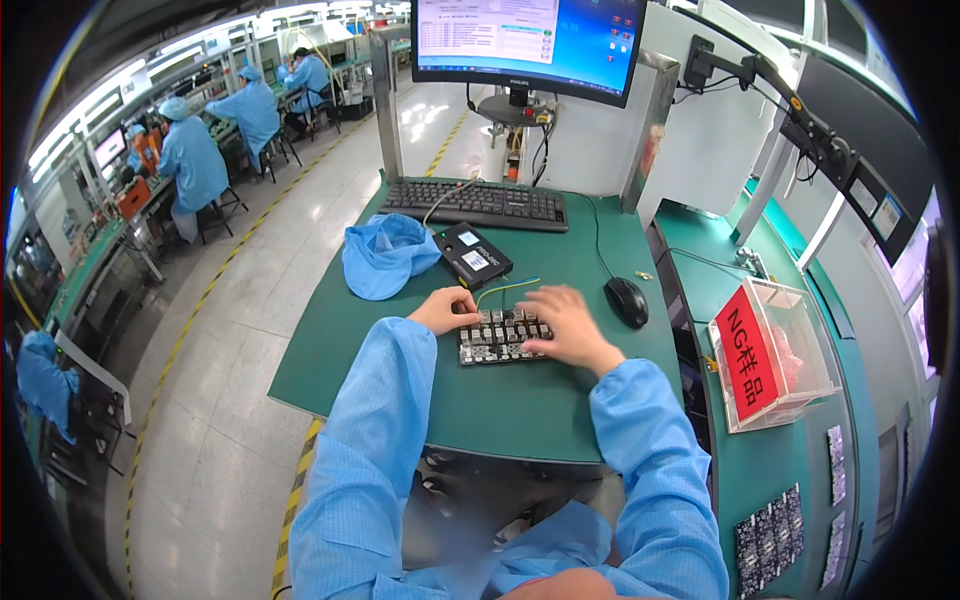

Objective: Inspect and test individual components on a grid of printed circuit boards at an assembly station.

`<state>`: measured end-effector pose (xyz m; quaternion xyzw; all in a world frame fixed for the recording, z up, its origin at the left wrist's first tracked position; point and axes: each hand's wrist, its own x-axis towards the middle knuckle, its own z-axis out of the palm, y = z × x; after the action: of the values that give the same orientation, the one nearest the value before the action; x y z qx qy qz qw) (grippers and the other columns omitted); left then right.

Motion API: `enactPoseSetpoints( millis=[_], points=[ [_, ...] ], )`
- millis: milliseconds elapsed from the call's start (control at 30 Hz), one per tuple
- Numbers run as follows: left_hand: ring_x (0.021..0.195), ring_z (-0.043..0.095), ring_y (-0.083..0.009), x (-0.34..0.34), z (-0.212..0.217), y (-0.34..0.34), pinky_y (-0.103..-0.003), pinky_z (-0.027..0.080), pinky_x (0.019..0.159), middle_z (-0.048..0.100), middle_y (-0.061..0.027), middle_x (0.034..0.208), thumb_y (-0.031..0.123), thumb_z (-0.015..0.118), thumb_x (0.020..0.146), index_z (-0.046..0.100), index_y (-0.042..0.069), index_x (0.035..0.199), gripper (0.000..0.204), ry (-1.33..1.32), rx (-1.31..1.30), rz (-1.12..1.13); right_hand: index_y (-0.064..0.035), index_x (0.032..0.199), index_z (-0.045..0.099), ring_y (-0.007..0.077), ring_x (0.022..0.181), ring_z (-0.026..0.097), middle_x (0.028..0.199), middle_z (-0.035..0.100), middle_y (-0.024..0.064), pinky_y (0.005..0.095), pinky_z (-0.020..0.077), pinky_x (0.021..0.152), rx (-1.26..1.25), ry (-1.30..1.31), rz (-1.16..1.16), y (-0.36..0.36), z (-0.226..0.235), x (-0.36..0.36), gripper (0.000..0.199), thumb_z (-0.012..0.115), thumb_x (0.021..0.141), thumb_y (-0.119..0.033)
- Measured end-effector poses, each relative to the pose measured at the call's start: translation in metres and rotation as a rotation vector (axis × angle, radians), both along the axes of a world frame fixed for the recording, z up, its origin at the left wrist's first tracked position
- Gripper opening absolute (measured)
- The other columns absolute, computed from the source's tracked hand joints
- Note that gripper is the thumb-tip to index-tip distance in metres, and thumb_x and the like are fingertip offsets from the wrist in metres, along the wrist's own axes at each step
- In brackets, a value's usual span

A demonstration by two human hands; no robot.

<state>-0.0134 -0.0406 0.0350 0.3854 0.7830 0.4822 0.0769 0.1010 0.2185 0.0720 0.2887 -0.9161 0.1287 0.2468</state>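
A circuit board [490,352] crowded with rows of pale, block-like components lies flat on the green bench top in front of me. My left hand [446,310] is at its upper left corner, thumb and fingers closed on that edge. Over the right part of the board is my right hand [572,330], slightly blurred, with its fingers stretched apart and holding nothing that shows. Its fingers hide the board's right end. Yellow and blue wires [510,286] run just beyond the board, near a black box [474,256] with white labels.
A blue cap [385,256] lies left of the black box. Behind are a keyboard [478,204] and a monitor [525,45]; a mouse [627,301] sits to the right. The right-hand bench bears a clear bin [805,350] with a red sign and another board [769,540].
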Motion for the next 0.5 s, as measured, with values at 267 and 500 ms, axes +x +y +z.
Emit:
enactPoseSetpoints(
  millis=[267,500],
  points=[
    [0.064,0.050,-0.0075,0.000,0.001,0.000,-0.025,0.040,0.057,0.057,-0.0013,0.070,0.019,0.074,0.077,0.061,0.004,0.076,0.020,0.000,-0.018,0.011,-0.0132,0.095,0.068,0.0292,0.107,0.052,0.108,0.059,0.0095,0.0415,0.0388,0.092,-0.012,0.176,-0.599,0.132,-0.001,0.008,0.024,0.067,0.078,-0.031],
    [0.064,0.048,-0.0083,0.000,0.000,-0.002,-0.025,0.038,0.057,0.055,-0.0008,0.072,0.019,0.074,0.077,0.060,0.004,0.076,0.021,0.012,-0.020,0.019,-0.0151,0.104,0.066,0.0302,0.110,0.050,0.116,0.056,0.0102,0.0412,0.0399,0.093,0.040,0.084,-0.643,0.126,0.003,0.008,0.030,0.064,0.081,-0.034]
  ],
)
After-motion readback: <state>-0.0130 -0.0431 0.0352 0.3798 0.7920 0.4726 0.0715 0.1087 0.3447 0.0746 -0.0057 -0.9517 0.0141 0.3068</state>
